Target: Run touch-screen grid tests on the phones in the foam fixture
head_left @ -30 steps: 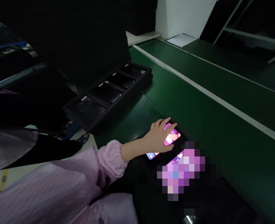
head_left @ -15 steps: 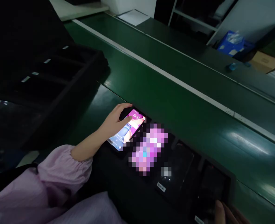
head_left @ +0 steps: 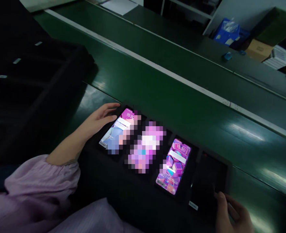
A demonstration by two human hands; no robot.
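Observation:
A black foam tray (head_left: 143,186) lies tilted in view, with several smartphones side by side in its slots. The leftmost phone (head_left: 120,129) is lit and reads 15:30. Beside it another lit phone (head_left: 146,145) is blurred by pixels. A third phone (head_left: 174,166) glows with a purple cube wallpaper, also at 15:30. The rightmost phone (head_left: 203,181) has a dark screen and a small white label. My left hand (head_left: 100,119) rests open at the tray's left edge, fingers stretched out beside the leftmost phone. My right hand (head_left: 232,210) is closed on the tray's right side, thumb near the dark phone.
A green conveyor surface (head_left: 157,87) with a pale rail (head_left: 143,58) runs behind the tray. At left stands a larger black slotted case (head_left: 60,71) with small labels. Far right are a blue bin (head_left: 226,30), a cardboard box (head_left: 259,50) and stacked white items (head_left: 277,58).
The third phone's screen has gone from dark to lit. My left thumb has moved off the leftmost screen to the tray's edge. The view has shifted, showing more of my right hand.

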